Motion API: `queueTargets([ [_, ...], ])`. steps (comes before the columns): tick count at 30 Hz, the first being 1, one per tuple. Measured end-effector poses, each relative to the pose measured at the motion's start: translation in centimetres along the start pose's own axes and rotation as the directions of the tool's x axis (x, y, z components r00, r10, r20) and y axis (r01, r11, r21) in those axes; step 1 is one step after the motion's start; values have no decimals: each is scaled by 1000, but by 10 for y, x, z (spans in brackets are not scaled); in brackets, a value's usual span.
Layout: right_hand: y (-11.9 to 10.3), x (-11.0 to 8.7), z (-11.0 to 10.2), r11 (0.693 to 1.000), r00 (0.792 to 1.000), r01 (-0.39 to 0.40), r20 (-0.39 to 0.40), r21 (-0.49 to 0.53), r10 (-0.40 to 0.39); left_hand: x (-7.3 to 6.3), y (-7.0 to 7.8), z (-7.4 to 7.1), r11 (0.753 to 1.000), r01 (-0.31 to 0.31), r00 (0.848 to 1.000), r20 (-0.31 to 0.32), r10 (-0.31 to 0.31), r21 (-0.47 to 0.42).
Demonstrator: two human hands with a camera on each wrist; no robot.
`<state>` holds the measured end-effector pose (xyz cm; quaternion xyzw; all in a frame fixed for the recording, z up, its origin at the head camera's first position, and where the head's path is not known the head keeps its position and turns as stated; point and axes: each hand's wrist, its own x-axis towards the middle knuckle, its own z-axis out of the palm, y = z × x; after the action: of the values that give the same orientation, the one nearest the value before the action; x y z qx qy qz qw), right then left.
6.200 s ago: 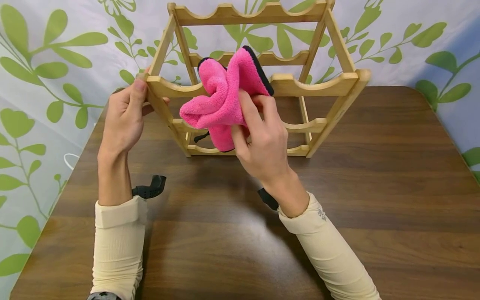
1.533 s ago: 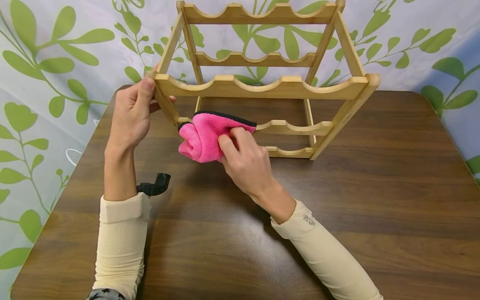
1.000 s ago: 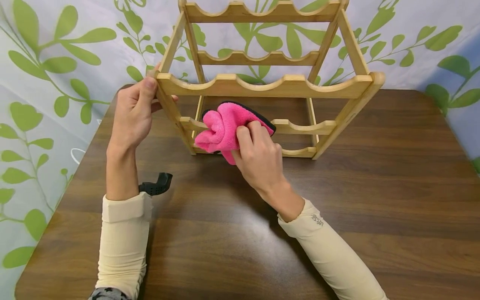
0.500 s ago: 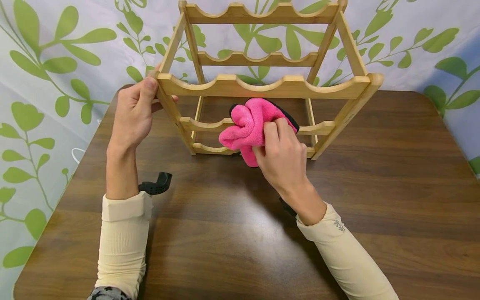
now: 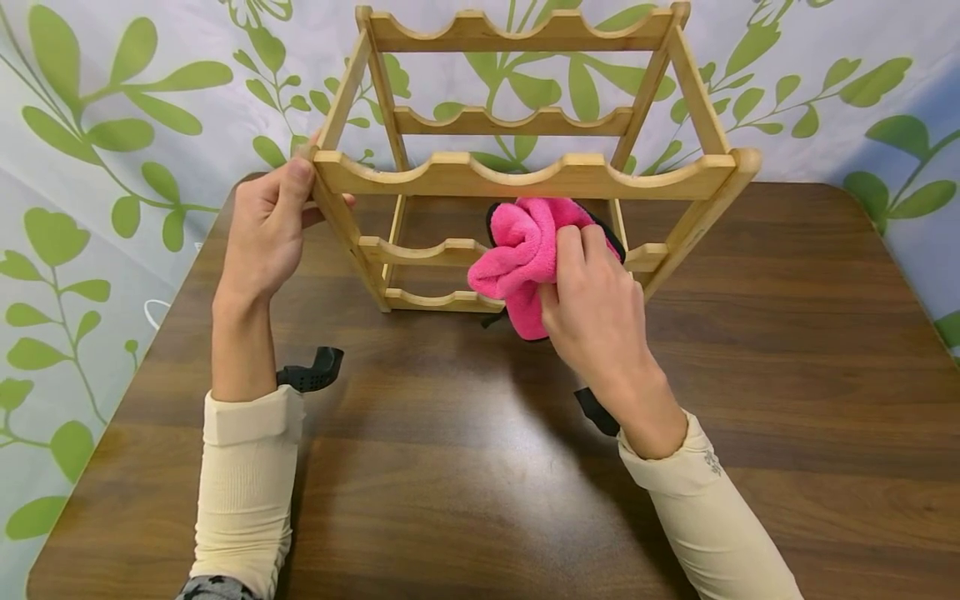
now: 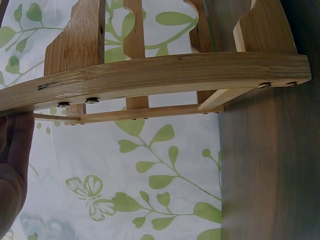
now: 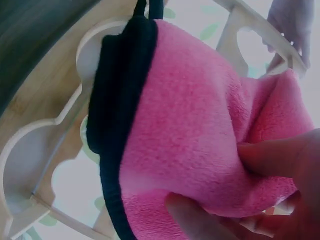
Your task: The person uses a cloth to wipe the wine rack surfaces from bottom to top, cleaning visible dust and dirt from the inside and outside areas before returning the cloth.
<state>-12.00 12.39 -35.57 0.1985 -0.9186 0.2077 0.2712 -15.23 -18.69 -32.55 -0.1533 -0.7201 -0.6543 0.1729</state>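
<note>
A wooden wine rack (image 5: 525,177) with scalloped rails stands on the table. At its upper front left corner my left hand (image 5: 266,225) grips the post, thumb in front and fingers behind. My right hand (image 5: 600,312) holds a bunched pink cloth (image 5: 528,250) with black edging at the middle front rail, toward its right part, and the cloth hides that stretch. In the right wrist view, the thumb and fingers pinch folds of the pink cloth (image 7: 185,115). The left wrist view has the rack's side post (image 6: 165,75) crossing above, with the left hand (image 6: 15,165) at its edge.
The brown wooden table (image 5: 450,467) extends in front of the rack and to its right. A curtain (image 5: 112,167) with green leaves hangs behind. Black wrist mounts (image 5: 311,371) stick out beside both forearms. A thin white cord (image 5: 155,312) shows at the left table edge.
My right hand has moved the cloth from the top front rail down to the left of the middle rail, then rightward along it. My left hand keeps its grip on the corner.
</note>
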Motion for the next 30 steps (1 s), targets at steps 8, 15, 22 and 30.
queueTargets([
  [8,6,1,-12,998,994,-62,87,20,60,0,-2,1,999,-29,1000,-1,29,20],
  [15,11,4,-23,995,983,-97,157,23,92,-1,0,0,1000,-10,1000,-1,10,-7],
  [22,15,4,-33,994,982,-107,158,27,101,-1,-2,0,999,-35,999,-16,36,30],
  [30,13,3,-38,988,980,72,173,138,-96,-1,-1,0,1000,-24,1000,-9,24,-11],
])
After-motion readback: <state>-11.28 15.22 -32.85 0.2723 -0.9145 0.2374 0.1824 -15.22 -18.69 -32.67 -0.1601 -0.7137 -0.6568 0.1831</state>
